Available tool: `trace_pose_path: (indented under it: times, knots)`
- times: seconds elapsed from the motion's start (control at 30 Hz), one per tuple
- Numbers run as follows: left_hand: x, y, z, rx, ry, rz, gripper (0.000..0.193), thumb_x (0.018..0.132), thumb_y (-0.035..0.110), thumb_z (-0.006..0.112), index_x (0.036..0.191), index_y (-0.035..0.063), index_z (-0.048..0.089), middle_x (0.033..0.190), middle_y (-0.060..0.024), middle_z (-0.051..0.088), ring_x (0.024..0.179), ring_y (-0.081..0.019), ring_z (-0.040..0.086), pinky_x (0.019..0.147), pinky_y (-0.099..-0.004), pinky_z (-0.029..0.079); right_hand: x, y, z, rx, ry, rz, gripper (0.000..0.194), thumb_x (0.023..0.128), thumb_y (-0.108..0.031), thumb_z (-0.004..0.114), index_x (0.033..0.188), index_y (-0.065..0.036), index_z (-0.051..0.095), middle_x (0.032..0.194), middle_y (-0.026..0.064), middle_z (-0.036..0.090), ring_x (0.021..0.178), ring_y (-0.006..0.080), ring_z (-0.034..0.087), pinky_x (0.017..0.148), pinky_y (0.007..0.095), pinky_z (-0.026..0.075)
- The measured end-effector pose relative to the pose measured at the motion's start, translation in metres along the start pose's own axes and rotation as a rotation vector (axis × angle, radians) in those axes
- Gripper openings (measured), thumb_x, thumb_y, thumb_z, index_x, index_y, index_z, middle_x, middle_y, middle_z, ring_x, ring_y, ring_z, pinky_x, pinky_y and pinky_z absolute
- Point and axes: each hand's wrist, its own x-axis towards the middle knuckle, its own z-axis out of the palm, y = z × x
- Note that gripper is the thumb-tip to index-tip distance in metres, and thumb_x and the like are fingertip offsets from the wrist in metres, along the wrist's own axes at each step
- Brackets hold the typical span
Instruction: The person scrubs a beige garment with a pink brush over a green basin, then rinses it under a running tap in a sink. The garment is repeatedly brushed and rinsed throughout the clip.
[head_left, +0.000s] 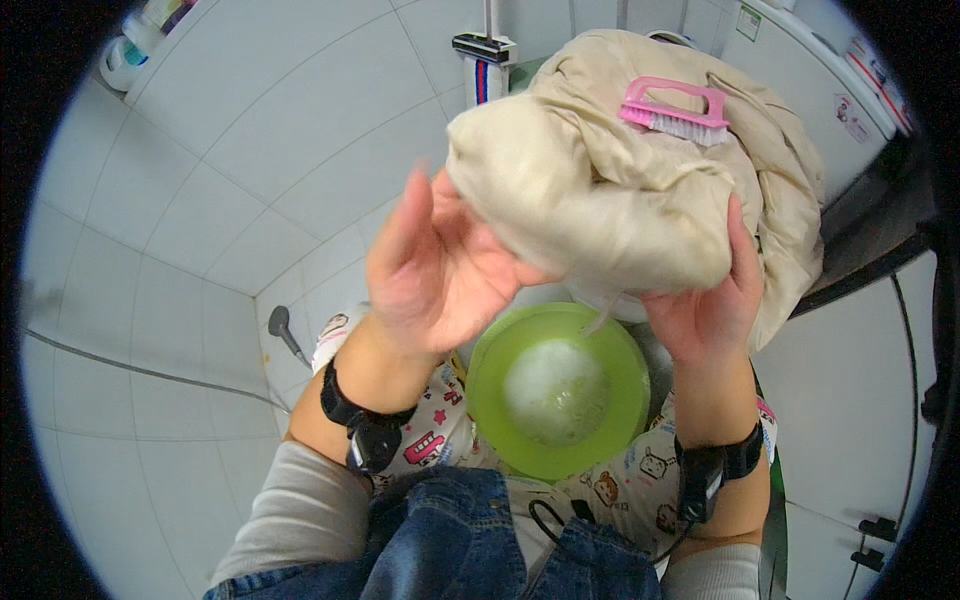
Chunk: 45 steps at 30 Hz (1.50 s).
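Note:
A bulky cream padded garment or bedding (592, 202) is bunched up in front of me, its near fold raised above a green basin (487, 420). My left hand (450, 277) is palm up at the fold's left edge, thumb spread away from the fabric. Its fingers pass behind the cloth, so their grip is hidden. At the right end of the fold, my right hand (709, 300) holds the cloth, thumb up along its side. Farther back on the fabric lies a pink scrub brush (671, 112) with white and pink bristles. White foam (555, 382) floats on water in the basin.
The basin stands between my knees. To the left, a shower head (280, 322) trails a hose (150, 367) along the tiled wall. A flat mop (486, 67) leans at the back. On the right stands a white appliance (810, 82), with a dark edge (862, 270) below it.

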Motion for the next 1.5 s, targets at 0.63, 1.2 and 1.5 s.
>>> trace_pose_path:
  times: [0.63, 1.2, 1.5]
  knots:
    - [-0.046, 0.065, -0.115, 1.092, 0.9, 0.35, 0.009, 0.086, 0.001, 0.059, 0.082, 0.0084, 0.06, 0.073, 0.0028, 0.055, 0.064, -0.0064, 0.049, 0.052, -0.022, 0.036, -0.021, -0.02, -0.029, -2.452, 0.25, -0.638, 0.042, 0.073, -0.02, 0.079, 0.113, -0.015, 0.066, 0.116, 0.0113, 0.064, 0.111, 0.0297, 0.06, 0.092, 0.0379, 0.049]
    - [-0.108, 0.088, -0.187, 0.781, 1.113, 0.419, 0.01, 0.089, -0.004, 0.054, 0.091, 0.0051, 0.06, 0.094, -0.0047, 0.056, 0.087, -0.0169, 0.058, 0.082, -0.032, 0.057, -0.016, -0.06, -0.09, -2.483, 0.705, -0.289, 0.042, 0.082, -0.005, 0.056, 0.121, -0.021, 0.061, 0.109, 0.0186, 0.067, 0.1, 0.0399, 0.063, 0.084, 0.0458, 0.05]
    - [-0.048, -0.082, -0.128, 1.738, 0.279, -0.165, 0.103, 0.068, 0.047, 0.084, 0.145, -0.0023, 0.037, 0.147, -0.0261, 0.04, 0.132, -0.0394, 0.045, 0.112, -0.043, 0.036, -0.013, -0.036, -0.08, -2.539, 0.657, -0.402, 0.043, 0.079, -0.017, 0.061, 0.122, -0.012, 0.06, 0.112, 0.0185, 0.066, 0.101, 0.0394, 0.062, 0.086, 0.0467, 0.05]
